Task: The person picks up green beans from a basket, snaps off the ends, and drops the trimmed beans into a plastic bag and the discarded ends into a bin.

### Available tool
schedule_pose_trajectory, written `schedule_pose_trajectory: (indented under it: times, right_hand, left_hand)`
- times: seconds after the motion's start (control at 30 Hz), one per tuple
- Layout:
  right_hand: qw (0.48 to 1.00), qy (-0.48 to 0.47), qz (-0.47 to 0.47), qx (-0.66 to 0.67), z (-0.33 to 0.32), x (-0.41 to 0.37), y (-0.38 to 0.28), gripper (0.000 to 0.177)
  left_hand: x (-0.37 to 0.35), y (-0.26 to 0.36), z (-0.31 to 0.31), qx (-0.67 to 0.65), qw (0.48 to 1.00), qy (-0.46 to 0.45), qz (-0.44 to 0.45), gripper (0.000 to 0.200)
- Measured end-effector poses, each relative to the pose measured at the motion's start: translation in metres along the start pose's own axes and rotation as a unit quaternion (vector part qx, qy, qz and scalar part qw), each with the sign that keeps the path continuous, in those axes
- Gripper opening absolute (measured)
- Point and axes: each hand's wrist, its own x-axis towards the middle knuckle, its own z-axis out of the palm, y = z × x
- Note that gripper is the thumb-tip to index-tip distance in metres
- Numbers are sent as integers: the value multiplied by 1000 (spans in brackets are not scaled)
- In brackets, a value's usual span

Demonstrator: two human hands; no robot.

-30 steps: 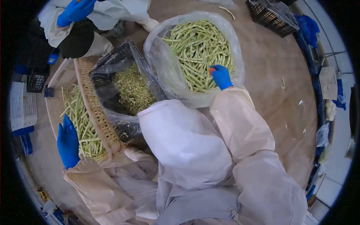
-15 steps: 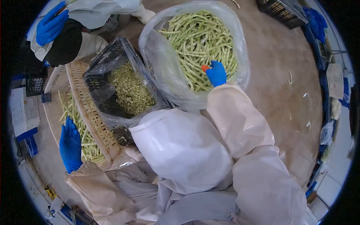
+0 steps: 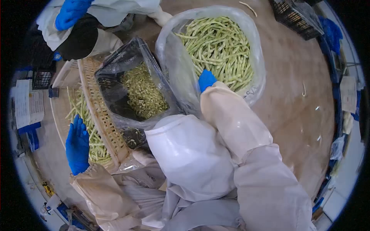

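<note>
My left hand [image 3: 77,144], in a blue glove, is open with its palm up and fingers stretched. It is by the outer side of a cream plastic crate [image 3: 101,109], next to the green beans [image 3: 98,148] in it. My right hand [image 3: 207,80], also gloved in blue, is closed at the near left edge of the bean pile [image 3: 221,46]. That pile fills a large clear plastic bag [image 3: 169,46]. What the right fingers hold is hidden; a small orange thing showed between them earlier.
Between crate and bag stands a black-lined bin [image 3: 115,102] with chopped green trimmings [image 3: 144,92]. At top left is a co-worker's blue-gloved hand [image 3: 73,13]. A black crate [image 3: 296,19] stands top right. Stray beans [image 3: 304,89] lie on the brown floor [image 3: 293,127].
My right hand has moved left and slightly back toward the bag's near edge, and the orange thing is out of sight. The left hand stays open. The whole view has shifted slightly.
</note>
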Motion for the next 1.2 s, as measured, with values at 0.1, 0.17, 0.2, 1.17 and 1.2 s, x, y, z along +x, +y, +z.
schedule_pose_trajectory:
  times: [0.1,0.17,0.2,1.17,1.2]
  right_hand:
    - [999,-30,15,-3,0,-2,8,30]
    - [999,-33,27,1,0,-2,12,38]
    - [999,-33,32,7,-4,-2,13,42]
    - [815,72,-7,575,-212,-27,18,33]
    - [829,77,-21,553,-216,-21,16,32]
  left_hand:
    - [-8,0,7,7,1000,10,10,45]
    - [-7,-5,-1,62,997,-5,46,44]
    - [-8,-4,1,90,994,-11,65,44]
    - [-24,9,-13,-42,993,-88,59,42]
    - [-25,11,-10,-39,992,-98,66,42]
